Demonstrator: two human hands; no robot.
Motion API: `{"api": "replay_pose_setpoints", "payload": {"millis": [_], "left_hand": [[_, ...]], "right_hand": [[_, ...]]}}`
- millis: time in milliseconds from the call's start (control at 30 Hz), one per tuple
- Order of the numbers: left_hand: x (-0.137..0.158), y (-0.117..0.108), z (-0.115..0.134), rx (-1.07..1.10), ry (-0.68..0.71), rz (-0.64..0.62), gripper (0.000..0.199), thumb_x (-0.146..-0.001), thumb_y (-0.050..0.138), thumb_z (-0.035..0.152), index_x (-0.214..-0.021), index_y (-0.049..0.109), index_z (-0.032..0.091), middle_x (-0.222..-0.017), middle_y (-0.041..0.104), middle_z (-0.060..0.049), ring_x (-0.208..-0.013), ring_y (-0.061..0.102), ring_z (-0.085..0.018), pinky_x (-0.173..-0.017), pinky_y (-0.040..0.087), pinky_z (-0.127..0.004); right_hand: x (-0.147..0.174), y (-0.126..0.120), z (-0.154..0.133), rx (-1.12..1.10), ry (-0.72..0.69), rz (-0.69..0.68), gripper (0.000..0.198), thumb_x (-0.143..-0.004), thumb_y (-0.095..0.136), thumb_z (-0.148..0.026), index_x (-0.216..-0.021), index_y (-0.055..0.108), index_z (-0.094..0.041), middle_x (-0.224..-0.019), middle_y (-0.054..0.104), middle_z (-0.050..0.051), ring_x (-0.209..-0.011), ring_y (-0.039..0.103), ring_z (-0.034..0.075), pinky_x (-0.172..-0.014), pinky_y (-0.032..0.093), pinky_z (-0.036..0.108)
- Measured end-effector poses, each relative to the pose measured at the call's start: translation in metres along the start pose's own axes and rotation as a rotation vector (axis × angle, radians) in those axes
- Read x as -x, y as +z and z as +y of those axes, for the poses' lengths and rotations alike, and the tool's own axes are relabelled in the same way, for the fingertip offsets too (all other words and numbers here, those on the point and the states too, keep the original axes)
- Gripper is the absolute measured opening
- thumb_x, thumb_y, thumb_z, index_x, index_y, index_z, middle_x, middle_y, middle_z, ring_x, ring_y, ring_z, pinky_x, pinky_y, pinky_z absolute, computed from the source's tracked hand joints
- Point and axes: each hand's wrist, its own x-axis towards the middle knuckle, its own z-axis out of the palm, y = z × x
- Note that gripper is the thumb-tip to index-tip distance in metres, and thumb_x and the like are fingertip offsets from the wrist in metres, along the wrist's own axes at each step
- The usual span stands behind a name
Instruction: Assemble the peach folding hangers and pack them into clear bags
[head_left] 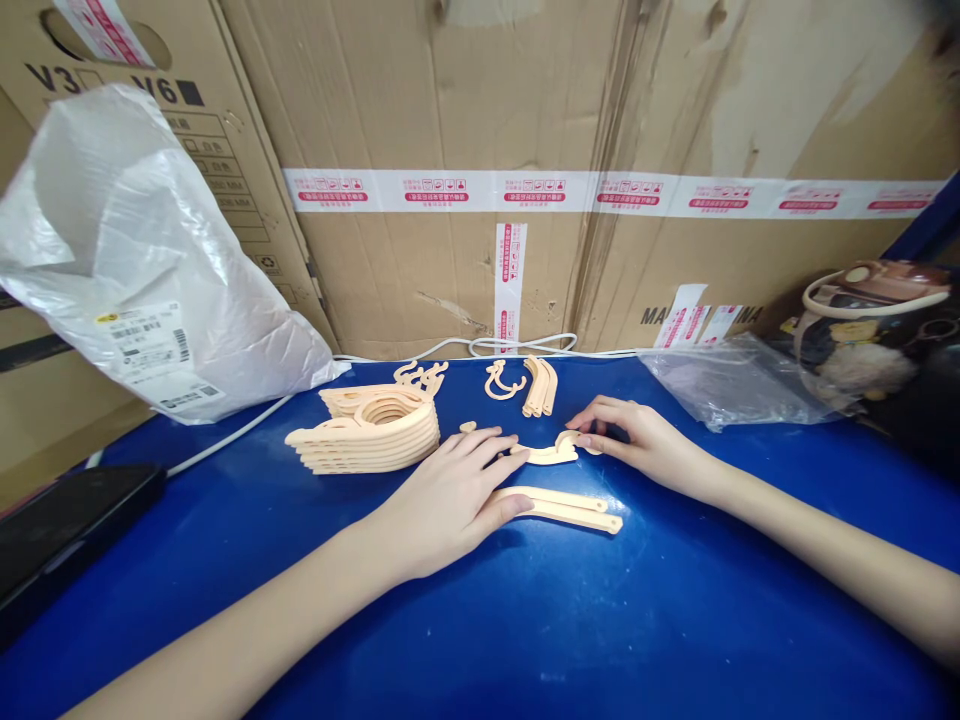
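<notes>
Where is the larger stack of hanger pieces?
In the head view, the larger hanger stack sits left of centre on the blue table, beside the left hand.

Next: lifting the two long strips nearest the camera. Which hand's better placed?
Probably the left hand: its thumb lies over the two long strips, whereas the right hand is farther off and seems to be pinching a small curved piece.

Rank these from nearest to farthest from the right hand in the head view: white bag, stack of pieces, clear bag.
1. Clear bag, beyond and right of the right hand.
2. Stack, left, past the left hand.
3. White bag, farther left, behind the stack.
</notes>
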Motion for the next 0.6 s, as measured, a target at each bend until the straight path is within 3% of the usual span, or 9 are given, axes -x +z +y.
{"api": "replay_pose_setpoints", "payload": {"millis": [333,600], "left_hand": [[0.001,0.002,-0.001,-0.001,0.022,0.006,0.049,-0.099,0.033,0.048,-0.136,0.047,0.018,-0.139,0.05,-0.009,-0.133,0.038,-0.028,-0.108,0.032,-0.05],[-0.001,0.001,0.0,-0.003,0.009,-0.005,0.051,-0.099,0.031,0.049,-0.137,0.046,0.017,-0.141,0.048,-0.009,-0.134,0.036,-0.028,-0.109,0.031,-0.05]], "right_hand": [[-0.002,-0.016,0.009,-0.135,-0.044,-0.146,0.035,-0.087,0.061,-0.044,-0.113,0.065,-0.022,-0.106,0.065,0.006,-0.088,0.059,0.018,-0.08,0.048,0.034],[-0.001,-0.017,0.011,-0.1,-0.065,-0.15,0.033,-0.088,0.06,-0.043,-0.113,0.066,-0.023,-0.106,0.065,0.006,-0.09,0.059,0.019,-0.08,0.048,0.035]]}}
